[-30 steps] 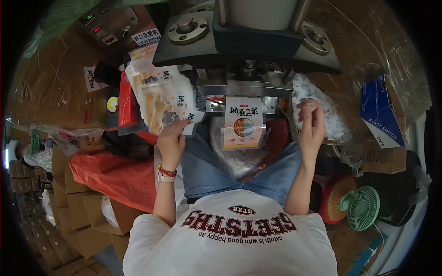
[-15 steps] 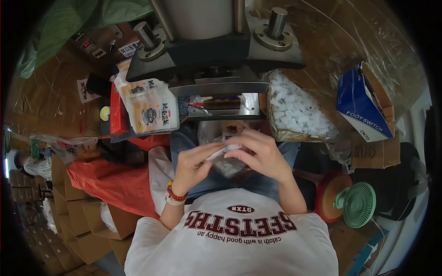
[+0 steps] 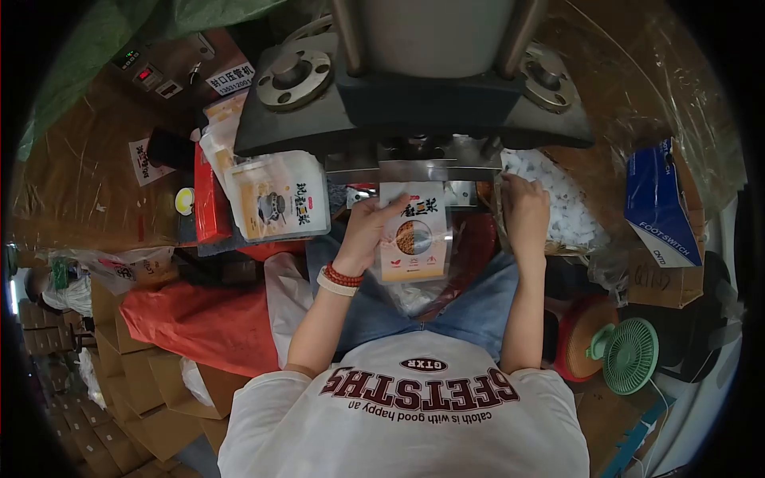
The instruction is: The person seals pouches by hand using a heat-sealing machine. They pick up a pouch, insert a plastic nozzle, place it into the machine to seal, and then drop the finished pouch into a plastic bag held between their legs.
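Observation:
My left hand (image 3: 368, 233) grips the left side of a printed white pouch (image 3: 413, 251), thumb across its front. The pouch hangs upright in front of the press machine (image 3: 446, 107), its upper edge at the metal bar. My right hand (image 3: 526, 209) is at the near left edge of a box of small white plastic pieces (image 3: 562, 203). Its fingers are bent together, and what they hold, if anything, is hidden. A stack of similar printed pouches (image 3: 283, 199) lies left of the machine.
A red box (image 3: 209, 195) stands beside the pouch stack. On the right are a blue and white foot switch box (image 3: 660, 207), a cardboard box (image 3: 665, 284) and a green fan (image 3: 629, 355). Red cloth (image 3: 199, 327) lies at the left.
Both hands were together over the lap at a crumpled white item. They have separated: the left now holds a pouch at the machine, the right has moved to the white pieces. The view has shifted.

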Demonstrator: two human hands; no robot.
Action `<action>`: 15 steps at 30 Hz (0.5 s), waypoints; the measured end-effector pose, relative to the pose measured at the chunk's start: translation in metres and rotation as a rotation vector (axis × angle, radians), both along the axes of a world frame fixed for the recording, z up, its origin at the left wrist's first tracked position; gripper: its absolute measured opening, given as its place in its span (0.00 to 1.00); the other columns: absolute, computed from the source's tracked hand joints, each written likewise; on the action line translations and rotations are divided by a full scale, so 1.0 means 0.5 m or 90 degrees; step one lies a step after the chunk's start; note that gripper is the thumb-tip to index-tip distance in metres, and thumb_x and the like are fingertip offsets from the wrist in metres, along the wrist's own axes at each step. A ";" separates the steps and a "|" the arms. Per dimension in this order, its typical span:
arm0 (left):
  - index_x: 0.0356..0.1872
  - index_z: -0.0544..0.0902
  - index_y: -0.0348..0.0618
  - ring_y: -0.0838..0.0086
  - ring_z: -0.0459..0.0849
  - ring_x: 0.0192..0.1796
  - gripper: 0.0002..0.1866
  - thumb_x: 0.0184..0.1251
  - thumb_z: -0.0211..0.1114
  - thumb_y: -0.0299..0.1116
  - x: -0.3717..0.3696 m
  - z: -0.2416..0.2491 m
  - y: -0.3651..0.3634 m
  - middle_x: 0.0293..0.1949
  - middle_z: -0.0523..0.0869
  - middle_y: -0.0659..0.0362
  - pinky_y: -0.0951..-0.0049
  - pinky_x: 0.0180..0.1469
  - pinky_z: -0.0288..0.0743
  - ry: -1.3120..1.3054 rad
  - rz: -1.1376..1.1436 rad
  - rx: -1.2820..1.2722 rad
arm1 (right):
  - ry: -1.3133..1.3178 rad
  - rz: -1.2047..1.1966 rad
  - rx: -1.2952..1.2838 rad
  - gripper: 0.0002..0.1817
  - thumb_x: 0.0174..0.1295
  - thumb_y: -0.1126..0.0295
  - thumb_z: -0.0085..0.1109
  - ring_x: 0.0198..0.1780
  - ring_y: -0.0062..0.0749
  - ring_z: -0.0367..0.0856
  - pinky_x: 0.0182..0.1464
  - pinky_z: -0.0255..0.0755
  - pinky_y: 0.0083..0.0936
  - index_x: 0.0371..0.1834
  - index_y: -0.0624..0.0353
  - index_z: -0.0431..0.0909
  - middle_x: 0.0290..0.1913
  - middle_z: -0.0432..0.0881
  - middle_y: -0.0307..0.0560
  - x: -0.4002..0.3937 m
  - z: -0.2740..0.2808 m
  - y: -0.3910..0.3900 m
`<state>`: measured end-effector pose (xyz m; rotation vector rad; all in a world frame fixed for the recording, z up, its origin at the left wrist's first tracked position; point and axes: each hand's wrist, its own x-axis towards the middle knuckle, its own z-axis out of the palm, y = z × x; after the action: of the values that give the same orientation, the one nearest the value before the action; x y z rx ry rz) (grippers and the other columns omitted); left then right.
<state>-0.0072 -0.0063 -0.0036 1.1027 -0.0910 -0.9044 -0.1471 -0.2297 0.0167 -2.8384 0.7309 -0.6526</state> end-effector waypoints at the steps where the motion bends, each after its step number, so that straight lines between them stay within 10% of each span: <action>1: 0.39 0.85 0.35 0.78 0.86 0.34 0.12 0.65 0.68 0.36 0.003 0.005 0.006 0.34 0.88 0.59 0.78 0.37 0.79 -0.058 -0.034 0.039 | 0.003 0.002 0.002 0.14 0.57 0.73 0.60 0.46 0.48 0.76 0.49 0.70 0.40 0.48 0.61 0.79 0.41 0.81 0.52 -0.003 -0.002 0.000; 4: 0.53 0.81 0.38 0.71 0.84 0.44 0.23 0.64 0.69 0.45 0.032 0.046 0.066 0.46 0.86 0.54 0.67 0.50 0.76 -0.264 -0.177 0.290 | -0.130 0.036 -0.017 0.10 0.59 0.75 0.60 0.42 0.40 0.76 0.47 0.69 0.32 0.44 0.62 0.80 0.38 0.80 0.49 -0.017 0.018 -0.001; 6: 0.66 0.70 0.42 0.62 0.74 0.63 0.37 0.58 0.71 0.49 0.018 0.066 0.125 0.64 0.74 0.51 0.51 0.65 0.62 -1.035 0.206 0.607 | -0.205 -0.016 0.143 0.10 0.61 0.75 0.60 0.40 0.34 0.76 0.45 0.68 0.27 0.45 0.62 0.80 0.38 0.79 0.46 -0.033 0.052 0.036; 9: 0.72 0.60 0.45 0.59 0.59 0.73 0.46 0.55 0.70 0.51 0.027 0.003 0.225 0.73 0.59 0.55 0.40 0.70 0.46 -1.118 -0.016 0.847 | -0.353 -0.040 0.381 0.09 0.65 0.75 0.60 0.37 0.20 0.73 0.39 0.65 0.14 0.47 0.64 0.81 0.39 0.77 0.39 -0.058 0.048 0.085; 12: 0.60 0.76 0.46 0.61 0.75 0.64 0.28 0.54 0.67 0.33 0.032 -0.015 0.272 0.61 0.78 0.57 0.52 0.65 0.63 -1.087 0.002 0.642 | -0.431 0.136 0.576 0.11 0.59 0.78 0.65 0.40 0.25 0.76 0.43 0.67 0.16 0.44 0.67 0.81 0.38 0.79 0.44 -0.046 0.076 0.182; 15: 0.45 0.86 0.45 0.62 0.86 0.49 0.22 0.47 0.57 0.16 -0.010 0.025 0.252 0.42 0.88 0.58 0.66 0.51 0.78 -0.869 0.127 0.485 | -0.383 0.288 0.396 0.14 0.51 0.77 0.70 0.43 0.32 0.77 0.49 0.68 0.23 0.42 0.67 0.81 0.41 0.80 0.46 -0.036 0.095 0.232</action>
<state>-0.0120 0.1197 0.0090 2.2411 -0.7845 0.1825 -0.1650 -0.1134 0.0641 -1.9736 0.1337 -0.9266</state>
